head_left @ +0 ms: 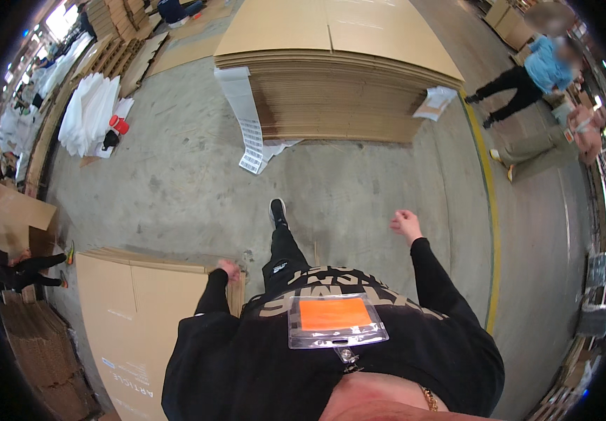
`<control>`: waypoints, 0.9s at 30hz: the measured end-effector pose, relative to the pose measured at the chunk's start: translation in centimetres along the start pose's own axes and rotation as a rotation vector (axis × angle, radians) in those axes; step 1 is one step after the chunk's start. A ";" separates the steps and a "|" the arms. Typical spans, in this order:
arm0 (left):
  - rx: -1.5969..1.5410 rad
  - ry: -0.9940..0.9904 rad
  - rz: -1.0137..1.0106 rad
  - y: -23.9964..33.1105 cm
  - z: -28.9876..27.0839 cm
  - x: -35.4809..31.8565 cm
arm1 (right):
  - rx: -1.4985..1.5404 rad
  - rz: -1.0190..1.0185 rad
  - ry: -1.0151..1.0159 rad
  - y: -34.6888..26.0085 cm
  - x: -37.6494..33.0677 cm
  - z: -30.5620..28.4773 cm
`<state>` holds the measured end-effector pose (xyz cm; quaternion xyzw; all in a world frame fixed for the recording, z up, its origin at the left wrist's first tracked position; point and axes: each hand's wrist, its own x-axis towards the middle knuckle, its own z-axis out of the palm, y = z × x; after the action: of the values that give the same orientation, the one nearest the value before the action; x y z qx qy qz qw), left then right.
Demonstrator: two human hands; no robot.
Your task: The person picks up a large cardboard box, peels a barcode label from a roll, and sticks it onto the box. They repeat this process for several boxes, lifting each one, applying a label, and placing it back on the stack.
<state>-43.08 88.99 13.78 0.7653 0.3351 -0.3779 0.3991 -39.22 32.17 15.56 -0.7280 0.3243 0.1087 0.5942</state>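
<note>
My right hand (406, 224) hangs out to the right over the concrete floor, its fingers curled in and nothing visible in them. At the left, my left hand (229, 270) is beside the far right corner of a low stack of flat cardboard sheets (155, 288). Its fingers are small and blurred, and I cannot tell whether it touches the stack. Ahead stands a taller stack of flattened cardboard boxes (338, 98). A strip of white labels (250, 133) hangs down its left front corner onto the floor, and a white paper sheet (436, 103) is on its right corner.
White foam sheets (89, 112) lie at the far left beside a red container (118, 125). A yellow floor line (489, 189) runs along the right. Two people (545, 67) stand beyond it. Another person (25, 270) is at the left, near more stacked cardboard (40, 344).
</note>
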 end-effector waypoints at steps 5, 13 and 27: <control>-0.328 0.096 0.245 19.6 -9.6 13.6 | -0.215 0.032 -0.208 -5.1 9.1 9.4; -0.527 0.432 0.748 51.4 -24.0 33.8 | -0.457 0.275 -0.214 -9.9 14.5 18.3; -0.253 0.687 0.528 58.4 -29.0 45.4 | -0.388 0.525 -0.169 -14.6 17.3 20.4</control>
<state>35.80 96.97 7.76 0.8509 0.2849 0.0569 0.4376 -12.59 46.57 12.23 -0.7076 0.4235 0.3779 0.4209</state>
